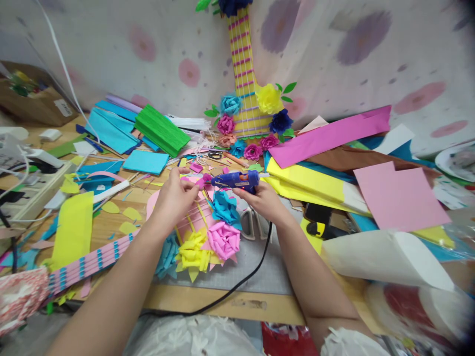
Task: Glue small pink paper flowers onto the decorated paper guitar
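My right hand (264, 200) grips a blue hot glue gun (234, 180) with its nozzle pointing left. My left hand (177, 196) pinches a small magenta paper piece (204, 181) close to the nozzle tip. Below both hands lies a pink paper guitar (152, 201) with string lines and a long striped neck (94, 259) reaching left. A teal flower (225, 207), a pink flower (223, 240) and a yellow flower (193, 251) sit along its body. A black cord (260, 264) runs down from the glue gun. Scissors (248, 222) lie partly behind my right hand.
A yellow paper guitar (243, 59) with flowers leans on the back curtain. Crepe paper lies on both sides, including a green stack (162, 130) and a magenta sheet (330, 133). At left is a power strip (37, 193); at right, a white roll (386, 259).
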A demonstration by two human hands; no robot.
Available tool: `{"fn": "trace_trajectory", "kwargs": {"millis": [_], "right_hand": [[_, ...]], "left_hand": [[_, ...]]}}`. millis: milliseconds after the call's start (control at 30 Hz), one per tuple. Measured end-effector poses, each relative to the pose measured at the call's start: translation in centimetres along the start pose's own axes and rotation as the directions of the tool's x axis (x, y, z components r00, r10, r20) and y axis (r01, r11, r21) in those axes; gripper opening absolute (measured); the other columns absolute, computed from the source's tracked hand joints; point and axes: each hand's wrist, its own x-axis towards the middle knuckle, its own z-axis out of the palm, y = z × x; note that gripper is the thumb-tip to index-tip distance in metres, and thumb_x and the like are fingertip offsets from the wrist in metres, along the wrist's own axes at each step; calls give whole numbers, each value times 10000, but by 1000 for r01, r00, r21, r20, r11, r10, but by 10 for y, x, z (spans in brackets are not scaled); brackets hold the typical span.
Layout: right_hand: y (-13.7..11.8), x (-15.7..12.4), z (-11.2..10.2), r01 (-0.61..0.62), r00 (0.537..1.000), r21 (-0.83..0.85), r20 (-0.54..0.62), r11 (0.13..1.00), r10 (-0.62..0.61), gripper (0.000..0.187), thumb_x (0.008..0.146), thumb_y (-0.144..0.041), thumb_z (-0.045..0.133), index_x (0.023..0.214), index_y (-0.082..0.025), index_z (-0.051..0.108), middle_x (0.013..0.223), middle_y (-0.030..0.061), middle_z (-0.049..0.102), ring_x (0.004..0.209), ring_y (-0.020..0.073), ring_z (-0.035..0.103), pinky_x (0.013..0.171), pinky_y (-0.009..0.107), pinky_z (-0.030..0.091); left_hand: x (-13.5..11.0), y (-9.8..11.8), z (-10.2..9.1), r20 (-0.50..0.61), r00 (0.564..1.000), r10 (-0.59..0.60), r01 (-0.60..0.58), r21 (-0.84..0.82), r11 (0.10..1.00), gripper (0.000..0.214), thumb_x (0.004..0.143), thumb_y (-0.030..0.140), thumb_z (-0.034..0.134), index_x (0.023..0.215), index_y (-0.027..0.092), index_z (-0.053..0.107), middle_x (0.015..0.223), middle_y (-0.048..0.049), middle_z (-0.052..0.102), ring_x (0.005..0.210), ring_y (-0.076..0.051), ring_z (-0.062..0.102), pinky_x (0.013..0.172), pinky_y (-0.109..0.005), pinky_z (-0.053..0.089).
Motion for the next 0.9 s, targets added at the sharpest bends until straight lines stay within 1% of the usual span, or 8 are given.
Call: {"fn": "trace_trajectory", "kwargs": {"millis": [233,433,633,733,900], "right_hand": [[2,1,1,18,1000,10,-24,1000,-18,390,770,-514,624,962,-193,734,906,47,725,840,209,653,774,323,502],[1,1,2,16,1000,20,-8,1000,-16,423,771,-529,616,988,-183,729,916,59,724,880,225,649,793,343,508],[2,2,3,13,1000,32,-18,999,-13,433,769,-528,620,1016,-187,721,971,59,721,907,229,647,836,350,502],[2,2,3,25,1000,44,-20,999,-24,424,772,-529,617,1012,-195,722,975,51,721,901,221,646,830,342,504],[1,2,2,17,1000,24,-10,1000,-17,406,780,-524,608,981,-192,727,957,55,722,882,222,647,813,345,504]], "left_hand": [[2,-4,3,6,1000,21,-21,-13,1000,443,732,290,596,1137,212,433,700,17,704,611,-184,661,581,-285,453],[5,-12,6,5,998,56,-55,-62,997,450,736,312,596,1145,213,436,690,17,697,594,-172,648,588,-279,454],[3,-10,6,17,999,37,-35,-97,995,455,712,312,620,1122,216,448,668,25,687,579,-168,639,591,-277,453],[3,-9,5,21,999,38,-37,-73,997,454,710,304,612,1123,214,446,683,17,694,590,-170,643,591,-277,453],[3,-10,5,32,999,38,-34,-105,994,461,709,304,612,1129,218,443,733,0,709,594,-163,639,580,-268,445]]}}
